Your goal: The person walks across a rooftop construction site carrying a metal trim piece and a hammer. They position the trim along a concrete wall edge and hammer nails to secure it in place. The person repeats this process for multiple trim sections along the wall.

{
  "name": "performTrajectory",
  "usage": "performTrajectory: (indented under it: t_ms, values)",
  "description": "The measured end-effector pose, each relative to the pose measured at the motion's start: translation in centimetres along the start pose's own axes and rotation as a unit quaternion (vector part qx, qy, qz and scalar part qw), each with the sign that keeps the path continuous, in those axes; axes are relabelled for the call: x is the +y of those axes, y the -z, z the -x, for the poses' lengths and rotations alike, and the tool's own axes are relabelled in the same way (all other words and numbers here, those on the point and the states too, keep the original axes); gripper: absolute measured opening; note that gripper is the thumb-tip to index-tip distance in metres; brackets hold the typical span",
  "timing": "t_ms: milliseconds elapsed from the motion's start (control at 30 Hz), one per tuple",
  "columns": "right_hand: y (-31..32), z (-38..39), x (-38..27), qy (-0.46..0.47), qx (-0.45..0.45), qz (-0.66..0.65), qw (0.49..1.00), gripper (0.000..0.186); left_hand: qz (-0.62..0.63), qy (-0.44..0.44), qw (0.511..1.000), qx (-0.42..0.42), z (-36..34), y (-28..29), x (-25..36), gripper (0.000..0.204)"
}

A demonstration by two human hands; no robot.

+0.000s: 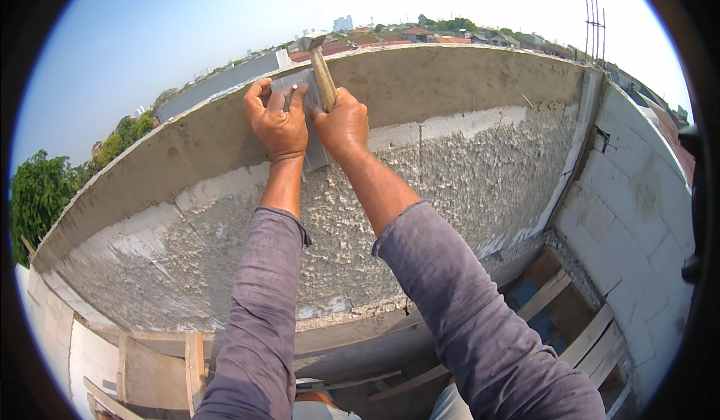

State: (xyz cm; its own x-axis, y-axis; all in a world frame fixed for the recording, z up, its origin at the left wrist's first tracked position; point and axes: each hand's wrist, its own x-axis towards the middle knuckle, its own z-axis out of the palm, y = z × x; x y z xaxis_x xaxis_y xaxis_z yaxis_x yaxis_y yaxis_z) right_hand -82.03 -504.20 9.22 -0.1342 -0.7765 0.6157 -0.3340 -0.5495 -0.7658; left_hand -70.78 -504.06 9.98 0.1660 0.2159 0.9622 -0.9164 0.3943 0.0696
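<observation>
Nearest are two purple-grey sleeves [487, 307], pushed back from the wrists, with the forearms reaching to the far wall [457, 161]. The left hand [280, 127] is raised against the wall's upper part, thumb and forefinger pinching a small, pale-headed nail [295, 87]; its other fingers are curled, their tips not clear. The nail is in front of a flat grey strip [316, 154], which stands upright against the wall, partly hidden by both hands. Just to the right, the right hand [345, 124] has its fingers wrapped around the wooden handle of a hammer [322, 75]; the handle tilts slightly left, with the head uppermost, near the wall's top edge.

The wall has a smooth brown band above and rough, lumpy mortar below. On the right, a pale block wall [634, 210] meets it at a corner, with wooden planks [544, 294] below on the near side. Leafy trees [41, 195] stand at far left, and rooftops [420, 35] spread beyond the wall.
</observation>
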Motion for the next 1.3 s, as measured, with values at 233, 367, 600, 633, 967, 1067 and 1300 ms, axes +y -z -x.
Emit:
performTrajectory:
  t_ms: [233, 367, 600, 633, 967, 1067, 1300]
  values:
    - [-0.4, -0.1, 0.1, 0.016, 0.020, -0.011, 1.000, 0.030, 0.010, -0.017, 1.000, 0.023, 0.5, 0.2, -0.1, 0.021]
    - [-0.4, -0.1, 0.2, 0.014, 0.015, -0.009, 1.000, 0.029, -0.074, -0.070, 0.994, 0.051, 1.0, 0.5, 0.0, 0.018]
    - [-0.3, -0.1, 0.2, 0.011, 0.015, -0.014, 1.000, 0.028, -0.054, -0.095, 0.992, 0.060, 1.2, 0.3, -0.7, 0.017]
    - [-0.4, -0.1, 0.2, 0.020, 0.022, -0.020, 0.999, 0.028, -0.069, -0.108, 0.990, 0.064, 1.2, 0.3, -0.7, 0.019]
    - [-0.9, -0.4, 0.6, 0.034, 0.019, -0.032, 0.999, 0.033, -0.046, -0.046, 0.998, 0.020, 1.0, 0.6, -0.1, 0.023]
    - [-0.1, 0.0, 0.7, 0.053, 0.006, -0.027, 0.998, 0.039, -0.056, -0.044, 0.997, 0.014, 0.9, 0.7, 0.1, 0.023]
    - [3.1, 5.4, 4.0, 0.221, -0.020, -0.028, 0.975, 0.030, -0.020, -0.039, 0.999, 0.023, 0.8, 0.6, 0.4, 0.017]
